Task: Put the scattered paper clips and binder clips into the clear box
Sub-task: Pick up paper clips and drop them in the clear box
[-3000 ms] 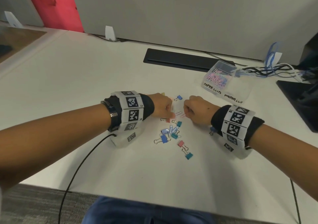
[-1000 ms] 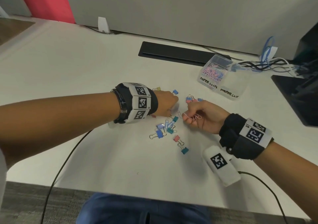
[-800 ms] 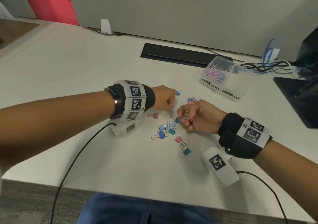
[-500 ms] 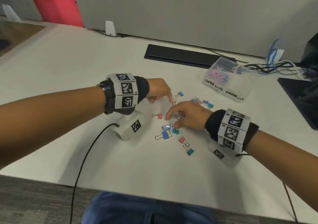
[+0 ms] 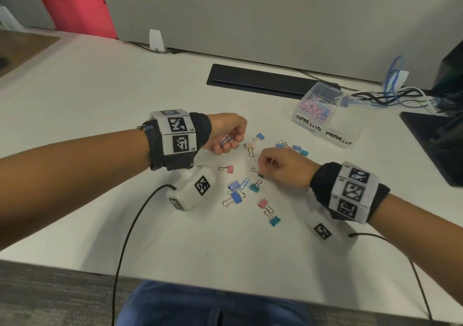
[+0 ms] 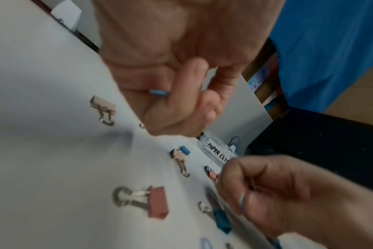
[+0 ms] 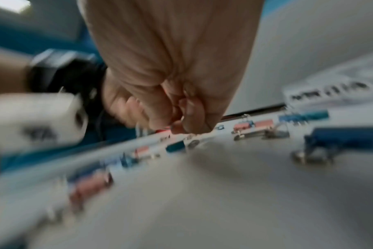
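Colored binder clips [image 5: 235, 196] lie scattered on the white desk [image 5: 100, 105] between my hands. My left hand [image 5: 231, 141] hovers palm-sideways, its fingers curled round a small bunch of paper clips [image 5: 226, 139]; the left wrist view shows a blue one [image 6: 158, 92] in the curl. My right hand [image 5: 266, 165] is just right of it, low over the pile, and pinches a thin paper clip [image 6: 242, 202]. The clear box [image 5: 323, 110], labelled "PAPER CLIPS" and holding pastel paper clips, stands open at the back right. The right wrist view is blurred.
A pink binder clip [image 6: 158, 202] and beige ones [image 6: 103, 107] lie under my left hand. A black strip [image 5: 255, 80] runs along the back of the desk. A monitor base [image 5: 436, 140] and tangled cables [image 5: 390, 95] sit right of the box.
My right hand has gone from reaching flat over the pile to pinching a paper clip. My left hand has turned so its held paper clips show.
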{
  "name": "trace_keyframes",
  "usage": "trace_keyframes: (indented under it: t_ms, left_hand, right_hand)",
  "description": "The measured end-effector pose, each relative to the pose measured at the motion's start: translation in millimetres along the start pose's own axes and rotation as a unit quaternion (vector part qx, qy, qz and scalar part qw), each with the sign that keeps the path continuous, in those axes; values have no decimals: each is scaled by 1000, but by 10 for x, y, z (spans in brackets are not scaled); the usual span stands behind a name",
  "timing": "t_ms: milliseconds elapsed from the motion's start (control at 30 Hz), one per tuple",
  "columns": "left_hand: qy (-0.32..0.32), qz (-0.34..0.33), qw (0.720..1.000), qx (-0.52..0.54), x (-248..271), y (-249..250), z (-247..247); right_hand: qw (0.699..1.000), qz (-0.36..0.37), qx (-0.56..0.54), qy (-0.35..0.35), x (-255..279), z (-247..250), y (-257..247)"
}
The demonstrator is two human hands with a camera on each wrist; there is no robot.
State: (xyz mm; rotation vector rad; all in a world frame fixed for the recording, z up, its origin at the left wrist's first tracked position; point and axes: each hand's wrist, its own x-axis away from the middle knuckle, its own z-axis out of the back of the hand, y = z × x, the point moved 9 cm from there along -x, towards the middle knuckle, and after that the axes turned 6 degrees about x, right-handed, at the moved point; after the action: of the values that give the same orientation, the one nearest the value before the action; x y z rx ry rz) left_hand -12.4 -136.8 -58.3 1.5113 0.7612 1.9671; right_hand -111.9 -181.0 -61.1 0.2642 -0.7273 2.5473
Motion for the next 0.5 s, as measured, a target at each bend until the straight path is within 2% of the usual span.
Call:
trace_keyframes:
  t_ms: [67, 100, 167, 233, 300, 367, 400, 467, 500]
  left_hand:
    - [-14, 2, 995, -94, 30, -21, -84]
    - [-19, -3, 985, -171, 45, -29, -135]
    - [-13, -25, 942, -334, 64, -33, -249]
    - [-6, -44, 898, -439, 77, -28, -369]
    - [1, -47, 870, -491, 72, -23, -450]
    - [11, -49, 855, -517, 73, 6, -500]
    - [14, -52, 848, -527, 74, 24, -521]
    - [10, -56, 838, -543, 77, 37, -568]
    - [7, -56, 835, -547, 73, 34, -584]
  right_hand:
    - [981, -49, -184, 30, 68, 111, 199]
    - [954, -72, -290, 37, 93, 141, 295]
    - [887, -121, -443, 50, 138, 186, 467]
    - [838, -163, -518, 46, 156, 178, 570]
    - [822, -179, -540, 34, 141, 164, 578]
    - [847, -190, -494, 43, 112, 176, 560]
    - [879, -192, -433, 50, 93, 185, 530]
    - [960, -187, -204, 53, 82, 214, 413]
    - [980, -176, -78, 55, 69, 218, 355]
